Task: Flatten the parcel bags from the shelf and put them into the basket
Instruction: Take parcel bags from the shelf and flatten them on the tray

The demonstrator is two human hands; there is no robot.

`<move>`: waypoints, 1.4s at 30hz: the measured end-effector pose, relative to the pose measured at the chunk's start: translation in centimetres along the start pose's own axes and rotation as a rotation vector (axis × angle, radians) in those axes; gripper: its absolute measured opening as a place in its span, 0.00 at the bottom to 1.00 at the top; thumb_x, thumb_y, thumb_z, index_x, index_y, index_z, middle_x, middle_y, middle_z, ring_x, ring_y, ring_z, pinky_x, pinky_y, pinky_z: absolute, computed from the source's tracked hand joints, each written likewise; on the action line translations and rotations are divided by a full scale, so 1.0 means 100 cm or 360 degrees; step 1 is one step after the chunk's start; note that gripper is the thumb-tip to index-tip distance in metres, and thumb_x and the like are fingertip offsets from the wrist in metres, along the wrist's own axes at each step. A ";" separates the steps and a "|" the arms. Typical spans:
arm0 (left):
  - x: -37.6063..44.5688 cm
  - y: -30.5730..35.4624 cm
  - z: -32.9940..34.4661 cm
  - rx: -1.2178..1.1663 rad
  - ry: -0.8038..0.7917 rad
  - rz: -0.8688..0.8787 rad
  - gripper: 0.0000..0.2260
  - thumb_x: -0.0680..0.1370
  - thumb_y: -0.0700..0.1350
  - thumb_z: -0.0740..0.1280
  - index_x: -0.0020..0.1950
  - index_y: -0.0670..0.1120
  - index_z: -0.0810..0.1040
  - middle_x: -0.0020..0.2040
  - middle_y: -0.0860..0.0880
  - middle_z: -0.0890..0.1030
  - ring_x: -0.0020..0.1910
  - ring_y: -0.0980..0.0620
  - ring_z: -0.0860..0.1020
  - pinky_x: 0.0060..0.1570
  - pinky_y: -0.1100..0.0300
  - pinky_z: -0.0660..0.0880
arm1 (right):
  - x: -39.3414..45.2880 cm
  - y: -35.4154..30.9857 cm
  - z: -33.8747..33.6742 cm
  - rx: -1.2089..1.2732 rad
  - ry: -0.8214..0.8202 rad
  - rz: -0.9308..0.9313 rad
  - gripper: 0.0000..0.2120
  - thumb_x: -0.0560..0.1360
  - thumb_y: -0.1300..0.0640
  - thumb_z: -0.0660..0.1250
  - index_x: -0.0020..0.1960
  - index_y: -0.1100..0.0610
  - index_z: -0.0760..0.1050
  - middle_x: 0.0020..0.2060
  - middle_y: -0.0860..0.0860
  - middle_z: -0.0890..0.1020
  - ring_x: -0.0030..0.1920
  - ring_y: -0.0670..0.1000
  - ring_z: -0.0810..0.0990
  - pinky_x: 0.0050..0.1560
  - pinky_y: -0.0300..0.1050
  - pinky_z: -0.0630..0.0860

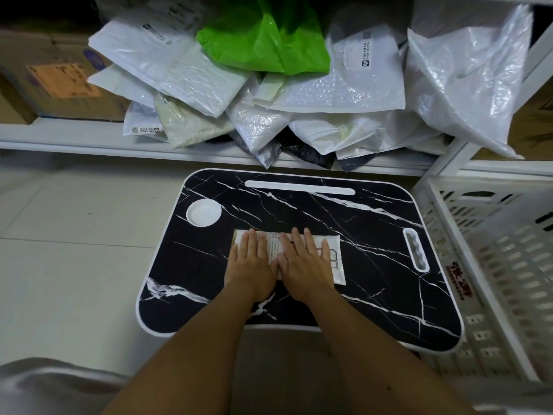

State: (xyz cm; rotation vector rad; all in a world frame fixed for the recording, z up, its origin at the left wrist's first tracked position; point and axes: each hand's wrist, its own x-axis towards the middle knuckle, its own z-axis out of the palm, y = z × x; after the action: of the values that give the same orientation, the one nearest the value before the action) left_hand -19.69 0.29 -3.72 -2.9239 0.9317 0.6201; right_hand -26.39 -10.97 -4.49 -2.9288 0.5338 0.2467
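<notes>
Pale floor tiles lay under a black marble-look worktop (374, 235), with a shelf (89, 139) of piled parcel bags (314, 94) at the far side. Left hand (253, 262) and right hand (305, 259) lay flat side by side on a small white parcel bag (336, 259) mid-worktop, fingers straight, gripping nothing, likely pressing air out. White basket (493, 265) sat right, probably placed for easy transfer.
</notes>
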 end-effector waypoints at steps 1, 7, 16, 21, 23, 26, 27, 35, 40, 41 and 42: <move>-0.001 0.001 -0.002 0.0020 -0.0029 -0.0072 0.31 0.82 0.59 0.40 0.77 0.41 0.36 0.77 0.41 0.36 0.77 0.45 0.36 0.75 0.46 0.41 | 0.001 0.000 -0.003 0.0008 -0.0037 0.0012 0.33 0.77 0.42 0.29 0.79 0.50 0.43 0.79 0.51 0.45 0.78 0.53 0.39 0.75 0.61 0.39; -0.019 0.016 -0.004 0.0085 0.0042 -0.0294 0.27 0.82 0.58 0.44 0.77 0.53 0.36 0.77 0.41 0.36 0.76 0.37 0.37 0.72 0.35 0.42 | -0.026 0.000 -0.002 0.0014 0.0064 0.0268 0.27 0.83 0.45 0.46 0.79 0.49 0.44 0.79 0.54 0.42 0.78 0.57 0.38 0.73 0.67 0.42; -0.026 0.011 0.003 -0.0069 -0.0064 -0.0224 0.28 0.82 0.58 0.43 0.76 0.54 0.31 0.77 0.48 0.32 0.76 0.45 0.34 0.73 0.38 0.43 | -0.037 0.001 0.002 0.0073 -0.0077 0.0337 0.29 0.82 0.40 0.41 0.79 0.48 0.37 0.77 0.56 0.34 0.76 0.59 0.32 0.73 0.69 0.42; -0.026 0.009 -0.001 -0.0022 -0.0098 -0.0308 0.30 0.81 0.61 0.44 0.77 0.50 0.34 0.77 0.46 0.34 0.76 0.43 0.36 0.73 0.39 0.44 | -0.037 0.004 -0.005 0.0017 -0.0145 0.0327 0.29 0.82 0.41 0.42 0.79 0.48 0.37 0.77 0.56 0.35 0.77 0.58 0.34 0.73 0.66 0.46; -0.027 0.009 -0.005 -0.0063 -0.0117 -0.0378 0.30 0.81 0.62 0.45 0.77 0.52 0.35 0.78 0.45 0.35 0.76 0.37 0.40 0.73 0.40 0.49 | -0.037 0.007 -0.010 -0.0005 -0.0148 0.0308 0.28 0.82 0.41 0.43 0.79 0.47 0.39 0.78 0.55 0.38 0.77 0.58 0.36 0.73 0.66 0.47; -0.025 0.011 -0.007 -0.0191 -0.0108 -0.0355 0.30 0.82 0.56 0.52 0.78 0.53 0.38 0.78 0.41 0.37 0.76 0.35 0.43 0.72 0.46 0.58 | -0.036 0.011 -0.015 -0.0072 -0.0147 0.0326 0.26 0.83 0.43 0.43 0.79 0.45 0.40 0.78 0.53 0.40 0.77 0.58 0.38 0.72 0.68 0.46; -0.025 0.013 -0.007 -0.0228 -0.0106 -0.0316 0.31 0.82 0.52 0.55 0.79 0.53 0.39 0.78 0.41 0.37 0.76 0.36 0.43 0.72 0.48 0.60 | -0.036 0.013 -0.016 -0.0080 -0.0162 0.0358 0.26 0.83 0.44 0.43 0.79 0.45 0.39 0.78 0.53 0.40 0.77 0.58 0.38 0.72 0.68 0.45; -0.015 0.027 -0.029 0.0050 0.0053 -0.0316 0.19 0.80 0.48 0.57 0.71 0.48 0.66 0.74 0.41 0.62 0.75 0.40 0.56 0.72 0.46 0.58 | -0.026 0.018 -0.025 -0.0043 -0.0136 0.0351 0.32 0.81 0.55 0.58 0.79 0.48 0.45 0.78 0.58 0.45 0.77 0.63 0.43 0.74 0.65 0.50; -0.007 0.028 -0.042 0.0151 0.0061 -0.0253 0.15 0.78 0.46 0.59 0.64 0.47 0.74 0.64 0.46 0.72 0.63 0.47 0.70 0.61 0.53 0.68 | -0.020 0.016 -0.031 -0.0025 -0.0124 0.0356 0.29 0.79 0.58 0.60 0.77 0.49 0.53 0.76 0.60 0.52 0.76 0.64 0.50 0.73 0.59 0.57; -0.005 0.027 -0.045 0.0117 0.0042 -0.0254 0.15 0.78 0.45 0.59 0.64 0.48 0.74 0.63 0.47 0.72 0.62 0.47 0.71 0.60 0.53 0.69 | -0.019 0.016 -0.035 -0.0033 -0.0096 0.0361 0.28 0.78 0.58 0.61 0.76 0.50 0.56 0.75 0.60 0.56 0.74 0.64 0.54 0.72 0.58 0.60; -0.003 0.025 -0.047 0.0080 0.0019 -0.0256 0.14 0.78 0.45 0.59 0.63 0.47 0.74 0.62 0.47 0.73 0.61 0.47 0.71 0.59 0.54 0.70 | -0.017 0.016 -0.037 -0.0039 -0.0057 0.0362 0.26 0.77 0.59 0.62 0.74 0.51 0.60 0.72 0.59 0.60 0.72 0.62 0.59 0.70 0.56 0.63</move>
State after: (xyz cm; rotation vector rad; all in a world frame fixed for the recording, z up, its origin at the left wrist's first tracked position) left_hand -19.60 -2.22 1.05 -2.9223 0.6923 0.5623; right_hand -28.06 -12.52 -0.78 -2.8789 0.8648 0.3337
